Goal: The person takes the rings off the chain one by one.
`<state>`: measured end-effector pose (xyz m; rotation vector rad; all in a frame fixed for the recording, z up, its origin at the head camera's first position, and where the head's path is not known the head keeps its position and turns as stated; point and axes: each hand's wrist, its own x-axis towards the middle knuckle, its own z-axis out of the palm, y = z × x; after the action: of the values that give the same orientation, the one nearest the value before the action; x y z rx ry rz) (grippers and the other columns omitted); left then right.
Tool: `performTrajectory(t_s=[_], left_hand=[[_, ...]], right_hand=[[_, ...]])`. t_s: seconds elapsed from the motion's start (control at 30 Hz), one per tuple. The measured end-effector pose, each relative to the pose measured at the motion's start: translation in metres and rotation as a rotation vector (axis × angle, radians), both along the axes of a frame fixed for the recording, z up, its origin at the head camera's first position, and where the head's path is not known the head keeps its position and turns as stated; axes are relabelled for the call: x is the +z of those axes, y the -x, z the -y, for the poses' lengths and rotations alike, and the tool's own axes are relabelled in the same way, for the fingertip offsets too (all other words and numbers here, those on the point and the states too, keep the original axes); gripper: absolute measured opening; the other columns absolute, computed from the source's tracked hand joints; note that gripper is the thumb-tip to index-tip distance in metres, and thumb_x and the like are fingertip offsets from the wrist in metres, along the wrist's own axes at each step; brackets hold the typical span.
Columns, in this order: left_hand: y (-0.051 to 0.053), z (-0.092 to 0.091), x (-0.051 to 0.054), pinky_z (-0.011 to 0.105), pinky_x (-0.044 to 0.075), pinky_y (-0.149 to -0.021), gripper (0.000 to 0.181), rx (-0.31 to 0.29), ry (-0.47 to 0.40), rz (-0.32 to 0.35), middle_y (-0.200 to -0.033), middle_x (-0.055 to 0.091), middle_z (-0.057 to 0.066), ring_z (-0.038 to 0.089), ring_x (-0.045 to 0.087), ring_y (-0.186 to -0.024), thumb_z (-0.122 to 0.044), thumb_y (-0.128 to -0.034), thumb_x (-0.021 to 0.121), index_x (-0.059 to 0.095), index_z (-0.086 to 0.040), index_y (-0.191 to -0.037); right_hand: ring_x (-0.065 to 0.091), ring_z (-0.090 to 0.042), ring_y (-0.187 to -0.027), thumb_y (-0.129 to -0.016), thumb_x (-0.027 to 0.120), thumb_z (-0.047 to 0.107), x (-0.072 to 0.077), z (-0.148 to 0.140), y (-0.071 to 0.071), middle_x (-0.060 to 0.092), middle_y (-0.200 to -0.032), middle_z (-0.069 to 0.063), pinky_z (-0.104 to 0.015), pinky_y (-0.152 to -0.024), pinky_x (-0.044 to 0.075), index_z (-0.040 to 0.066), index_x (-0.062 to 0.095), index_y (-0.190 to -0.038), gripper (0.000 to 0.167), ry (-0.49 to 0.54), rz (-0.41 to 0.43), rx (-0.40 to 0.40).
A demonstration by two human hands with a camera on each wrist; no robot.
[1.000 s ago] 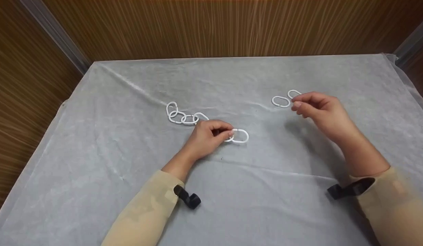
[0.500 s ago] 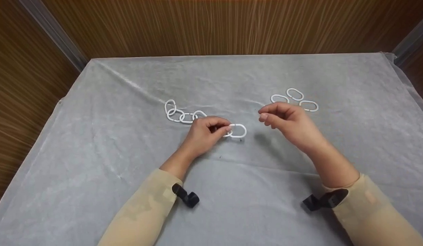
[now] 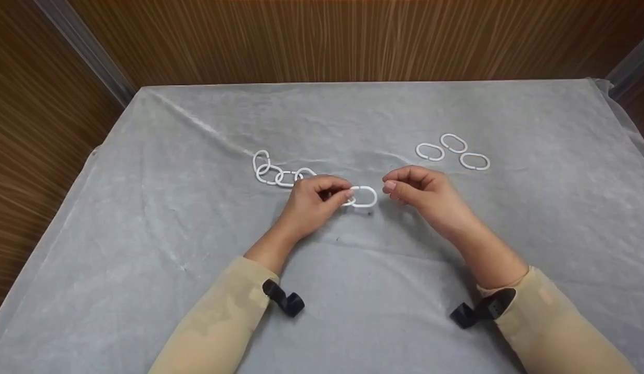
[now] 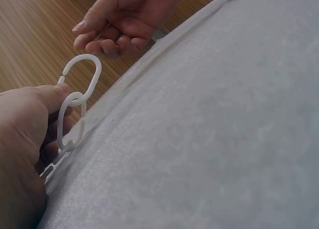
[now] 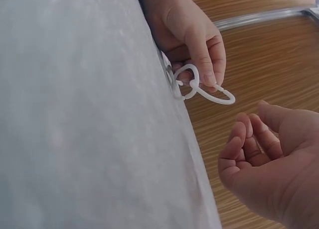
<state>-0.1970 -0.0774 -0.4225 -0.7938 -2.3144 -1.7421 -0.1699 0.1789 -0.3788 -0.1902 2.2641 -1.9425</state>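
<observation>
In the head view, my left hand (image 3: 311, 205) pinches a white plastic C-shaped link (image 3: 375, 197) at the right end of a chain (image 3: 272, 167) of several such links. The rest of the chain trails left on the cloth, partly hidden behind the hand. A small gap shows in the end link (image 4: 98, 72) in the left wrist view, and a second link (image 4: 60, 122) hangs through it. Just right of the end link is my right hand (image 3: 428, 202), fingers loosely bent, thumb near the index finger. The right wrist view shows nothing between the fingers of this hand (image 5: 274, 159).
Three loose white links lie beyond the right hand: a left one (image 3: 430, 144), a far one (image 3: 453, 135) and a right one (image 3: 475, 154). A wrinkled grey cloth (image 3: 322, 311) covers the table. Wood-grain panels (image 3: 322, 41) stand behind it and at the left.
My right hand has moved left and nearer, from beside the loose links to beside the end link, uncovering the third loose link. The left hand keeps its hold, almost still.
</observation>
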Motion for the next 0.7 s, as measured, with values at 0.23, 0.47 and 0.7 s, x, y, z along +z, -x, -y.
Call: performTrajectory(t_s=[0.23,0.47,0.7], left_hand=[[0.001,-0.001,-0.001,0.024,0.049,-0.068,0.009,0.002,0.000,-0.009,-0.091,0.077,0.002,0.011,0.061,-0.074,-0.009,-0.0938,0.083,0.083,-0.005,-0.101],[0.000,0.000,0.000,0.025,0.050,-0.067,0.010,-0.005,0.001,-0.009,-0.092,0.077,0.001,0.011,0.061,-0.074,-0.009,-0.0942,0.082,0.083,-0.004,-0.102],[-0.001,-0.001,0.001,0.025,0.050,-0.066,0.009,0.000,0.002,-0.012,-0.091,0.077,0.001,0.010,0.060,-0.073,-0.008,-0.0945,0.082,0.083,-0.003,-0.102]], right_hand=[[0.059,-0.011,-0.080,-0.100,0.075,0.012,-0.014,0.001,0.002,0.069,-0.089,0.003,-0.024,-0.071,0.051,-0.008,0.069,-0.122,0.030,0.044,0.020,0.035],[0.062,-0.014,-0.081,-0.099,0.075,0.005,-0.022,0.004,0.003,0.074,-0.094,-0.002,-0.026,-0.073,0.051,-0.007,0.072,-0.119,0.023,0.057,-0.040,0.102],[0.064,-0.016,-0.082,-0.098,0.076,0.004,-0.025,0.005,0.005,0.074,-0.096,-0.005,-0.026,-0.072,0.052,-0.007,0.073,-0.119,0.024,0.048,-0.071,0.135]])
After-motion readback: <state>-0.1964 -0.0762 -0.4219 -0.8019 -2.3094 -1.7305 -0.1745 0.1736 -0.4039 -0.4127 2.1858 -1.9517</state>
